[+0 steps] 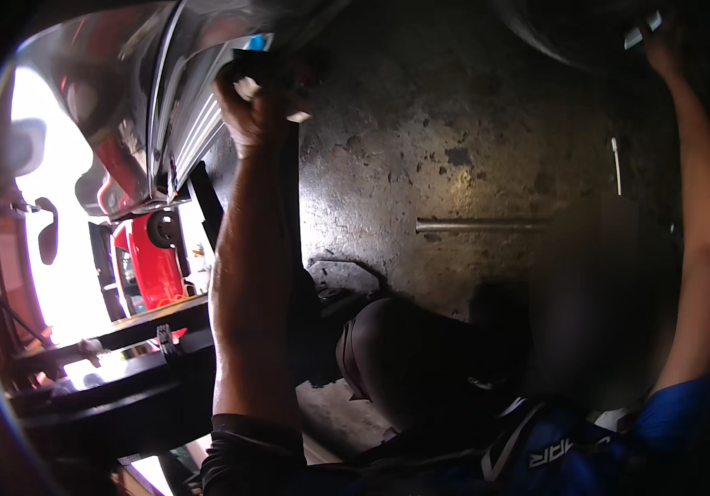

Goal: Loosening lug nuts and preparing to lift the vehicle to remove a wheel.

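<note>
1. We reach our left hand [252, 112] up toward the glossy car body panel [119, 91]; its grip is curled around a small pale piece [247, 88], too blurred to identify.
2. A bright blue patch [257, 41] shows just beyond that hand.
3. We stretch our right hand [663, 48] to the upper right, its grip pinching a flat, silvery-white piece [643, 31]; shadow hides most of the fingers.
4. Below and between our hands, a long metal bar [483, 225] lies on the stained floor [371, 178].
5. Nearer our right forearm, a thin pale rod [617, 165] lies on the same floor.
6. At far left we see a red car [152, 263] outside, appearing turned sideways.
</note>
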`<act>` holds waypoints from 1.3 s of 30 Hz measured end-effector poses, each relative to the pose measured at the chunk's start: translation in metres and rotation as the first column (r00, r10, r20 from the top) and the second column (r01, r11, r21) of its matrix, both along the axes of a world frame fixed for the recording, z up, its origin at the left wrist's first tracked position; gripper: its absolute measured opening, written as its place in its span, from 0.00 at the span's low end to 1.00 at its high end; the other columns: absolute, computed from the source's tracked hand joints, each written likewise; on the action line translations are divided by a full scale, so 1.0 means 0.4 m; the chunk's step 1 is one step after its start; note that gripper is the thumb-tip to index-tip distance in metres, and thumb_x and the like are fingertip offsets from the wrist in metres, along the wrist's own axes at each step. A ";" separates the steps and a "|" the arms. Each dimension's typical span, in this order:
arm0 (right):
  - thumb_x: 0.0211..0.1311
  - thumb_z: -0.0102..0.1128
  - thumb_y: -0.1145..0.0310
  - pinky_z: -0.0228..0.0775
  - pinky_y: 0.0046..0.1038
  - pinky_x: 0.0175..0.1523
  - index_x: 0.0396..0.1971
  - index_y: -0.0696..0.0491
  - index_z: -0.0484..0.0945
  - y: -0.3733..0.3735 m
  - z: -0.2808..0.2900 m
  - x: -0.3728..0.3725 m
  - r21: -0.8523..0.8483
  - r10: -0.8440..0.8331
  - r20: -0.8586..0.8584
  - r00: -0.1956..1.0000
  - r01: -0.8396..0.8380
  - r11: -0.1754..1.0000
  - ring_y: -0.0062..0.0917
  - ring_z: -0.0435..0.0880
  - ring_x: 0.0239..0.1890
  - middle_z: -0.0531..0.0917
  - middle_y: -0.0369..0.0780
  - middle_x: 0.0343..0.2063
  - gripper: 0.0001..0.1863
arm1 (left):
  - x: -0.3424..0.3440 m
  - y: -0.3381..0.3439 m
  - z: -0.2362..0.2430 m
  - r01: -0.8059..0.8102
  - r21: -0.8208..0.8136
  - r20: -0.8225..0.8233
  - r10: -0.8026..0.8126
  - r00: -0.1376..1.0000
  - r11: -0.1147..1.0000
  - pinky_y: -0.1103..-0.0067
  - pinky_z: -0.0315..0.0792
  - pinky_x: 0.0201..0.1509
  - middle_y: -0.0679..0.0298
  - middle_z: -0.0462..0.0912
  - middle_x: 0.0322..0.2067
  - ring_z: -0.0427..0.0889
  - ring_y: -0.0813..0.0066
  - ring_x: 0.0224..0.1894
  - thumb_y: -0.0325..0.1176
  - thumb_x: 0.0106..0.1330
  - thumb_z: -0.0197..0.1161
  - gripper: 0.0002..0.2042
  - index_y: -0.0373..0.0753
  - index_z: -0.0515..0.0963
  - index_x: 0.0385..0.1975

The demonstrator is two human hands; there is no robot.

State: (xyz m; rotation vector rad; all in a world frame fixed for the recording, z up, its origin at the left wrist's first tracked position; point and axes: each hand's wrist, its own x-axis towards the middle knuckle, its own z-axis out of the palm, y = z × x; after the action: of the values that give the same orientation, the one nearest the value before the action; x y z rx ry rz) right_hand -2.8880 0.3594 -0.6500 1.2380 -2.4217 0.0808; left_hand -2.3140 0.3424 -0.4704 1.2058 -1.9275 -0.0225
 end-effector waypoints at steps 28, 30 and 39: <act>0.60 0.65 0.53 0.59 0.40 0.68 0.61 0.56 0.70 -0.288 0.103 1.275 -0.421 0.881 0.416 0.223 -0.812 0.404 0.47 0.69 0.64 0.71 0.53 0.61 0.33 | 0.362 0.315 0.018 -0.806 0.438 0.605 0.534 0.592 0.397 0.61 0.62 0.66 0.50 0.67 0.59 0.66 0.54 0.63 0.47 0.60 0.68 0.39 0.43 0.58 0.70; 0.64 0.60 0.51 0.57 0.39 0.69 0.62 0.54 0.69 -0.363 0.118 1.349 -0.400 0.941 0.334 0.049 -0.897 0.189 0.46 0.67 0.65 0.71 0.51 0.62 0.32 | 0.376 0.313 0.009 -0.811 0.414 0.587 0.559 0.586 0.414 0.62 0.63 0.64 0.53 0.68 0.58 0.67 0.57 0.62 0.45 0.58 0.69 0.39 0.44 0.59 0.69; 0.68 0.55 0.57 0.60 0.37 0.66 0.58 0.54 0.73 -0.650 0.139 1.555 -0.499 0.919 0.289 0.267 -0.778 0.383 0.42 0.70 0.61 0.74 0.49 0.58 0.24 | 0.425 0.309 -0.002 -0.725 0.502 0.500 0.526 0.688 0.471 0.54 0.61 0.63 0.48 0.67 0.54 0.67 0.51 0.59 0.34 0.57 0.61 0.34 0.39 0.62 0.67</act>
State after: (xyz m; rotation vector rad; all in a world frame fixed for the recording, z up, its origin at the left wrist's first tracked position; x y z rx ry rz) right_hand -2.2659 0.0992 -0.5945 2.5165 -1.5922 1.1861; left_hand -2.1441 0.4661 -0.4711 2.5219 -1.5801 -0.1802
